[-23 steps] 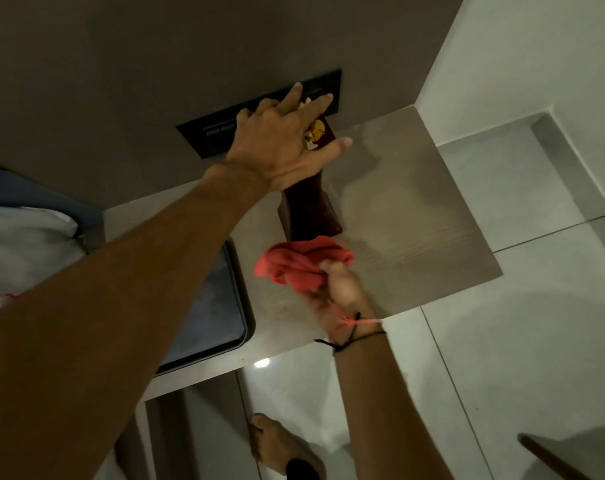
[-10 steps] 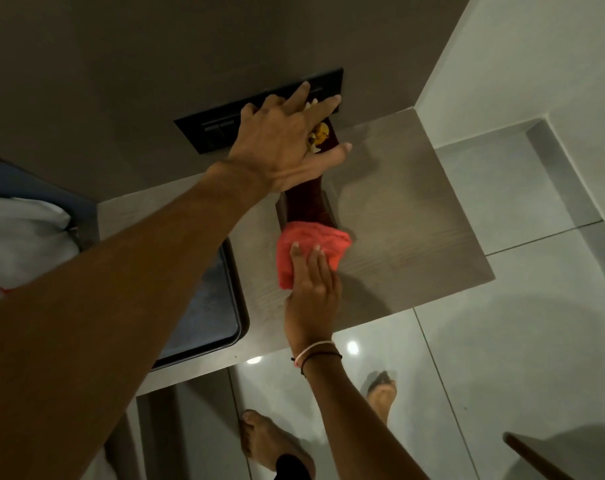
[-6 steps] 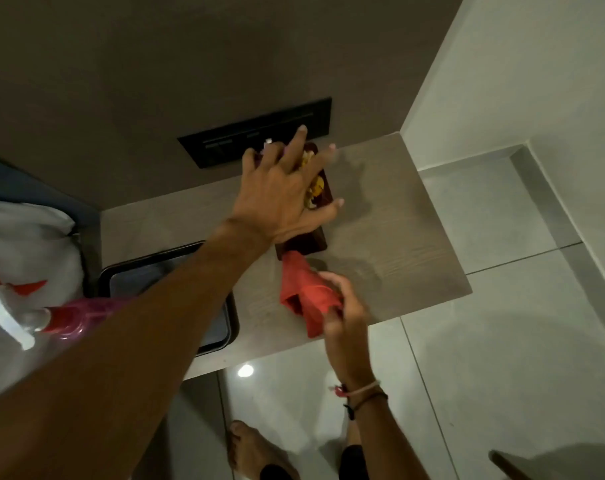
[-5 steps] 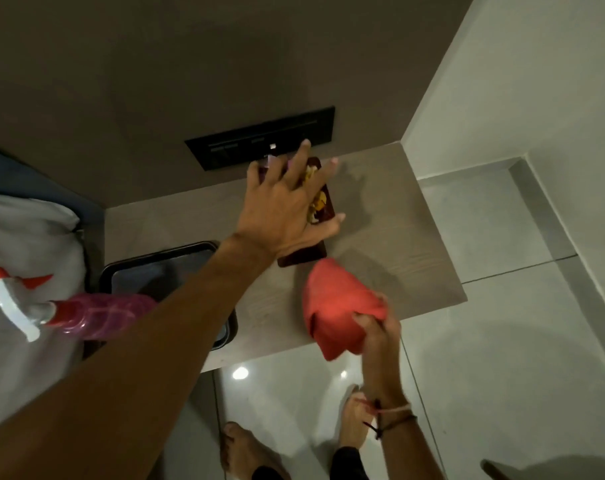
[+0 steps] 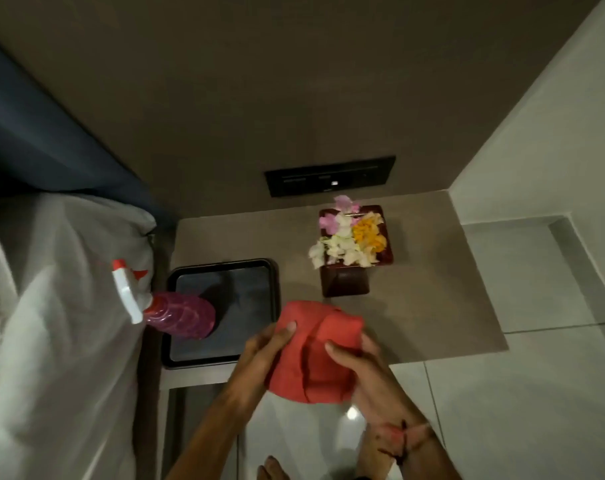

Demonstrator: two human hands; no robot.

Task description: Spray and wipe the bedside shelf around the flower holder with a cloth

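Note:
A dark red flower holder (image 5: 346,282) stands upright on the grey-brown bedside shelf (image 5: 439,292), topped with white, pink and yellow flowers (image 5: 349,237). The red cloth (image 5: 315,358) is held above the shelf's front edge, just in front of the holder. My left hand (image 5: 263,348) grips its left side and my right hand (image 5: 360,358) grips its right side. A pink spray bottle (image 5: 176,311) with a white and red trigger stands on a dark tray (image 5: 256,292) at the shelf's left.
A black switch panel (image 5: 328,174) sits on the brown wall behind the holder. A bed with grey-white bedding (image 5: 52,306) lies left of the shelf. Pale tiled floor (image 5: 519,410) spreads to the right and below, with my bare foot at the bottom edge.
My left hand let go of the flower holder and came back to the cloth. The holder now stands free and both hands hold the cloth. The view has pulled back and tilted up.

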